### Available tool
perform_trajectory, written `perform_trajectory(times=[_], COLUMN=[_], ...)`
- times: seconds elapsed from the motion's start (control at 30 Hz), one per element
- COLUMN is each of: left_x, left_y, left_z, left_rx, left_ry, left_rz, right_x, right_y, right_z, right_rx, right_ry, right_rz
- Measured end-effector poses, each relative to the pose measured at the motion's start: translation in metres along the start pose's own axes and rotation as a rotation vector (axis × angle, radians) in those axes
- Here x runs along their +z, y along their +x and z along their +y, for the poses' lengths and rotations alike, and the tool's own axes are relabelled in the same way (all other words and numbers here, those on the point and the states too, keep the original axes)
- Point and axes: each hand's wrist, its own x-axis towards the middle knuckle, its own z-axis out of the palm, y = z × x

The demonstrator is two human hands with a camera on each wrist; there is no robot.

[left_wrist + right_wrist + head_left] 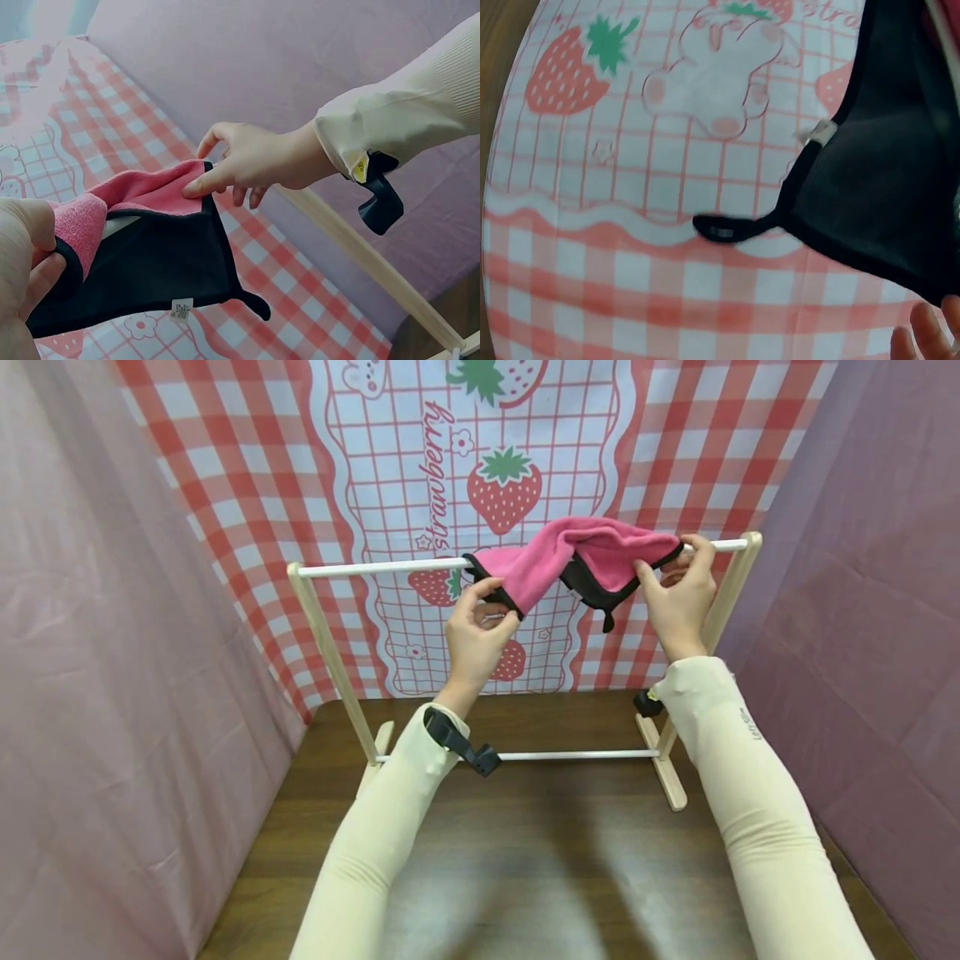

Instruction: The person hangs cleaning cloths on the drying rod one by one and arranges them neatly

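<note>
A pink towel (551, 556) with black edging, a dark underside and a black hanging loop (608, 621) lies bunched over the white top bar (382, 567) of a wooden rack. My left hand (476, 639) pinches its near left edge between thumb and fingers. At the right end, my right hand (681, 602) grips the black-trimmed edge beside the bar. Seen from the left wrist, the dark side (150, 262) hangs behind the bar with a small white label (181, 307) on its border. The right wrist view shows only the fingertips (928, 334) below the dark cloth.
The rack's wooden posts (330, 647) stand on flat feet (663, 768) on a brown wooden table (525, 843). A lower white bar (577, 755) joins them. Behind hangs a strawberry-print checked cloth (247, 468); pinkish curtains (97, 635) flank both sides.
</note>
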Motion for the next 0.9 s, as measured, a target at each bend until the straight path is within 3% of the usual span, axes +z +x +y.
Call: perform_trajectory(times=[0.3,0.5,0.6,0.77,0.9], left_x=[-0.003,-0.009,-0.013,-0.025,-0.033], left_y=[0.003,0.012,0.019,0.034,0.047], left_z=[0.001,0.008,0.011,0.015,0.023], left_rx=[-0.003,-0.002,-0.012,-0.077,-0.137], left_ry=[0.02,-0.01,-0.015,0.084,0.097], left_rz=[-0.015,-0.018,-0.009,0.01,0.003], right_x=[-0.002,-0.014,-0.02,-0.029,-0.036], right_y=[0.003,0.012,0.018,0.028,0.037], right_z=[-0.012,-0.015,-0.017,-0.021,-0.025], right_rx=[0.156,0.175,0.197,0.236,0.281], right_ry=[0.428,0.447,0.536,0.694,0.762], right_rz=[0.023,-0.037,-0.064,-0.082,-0.084])
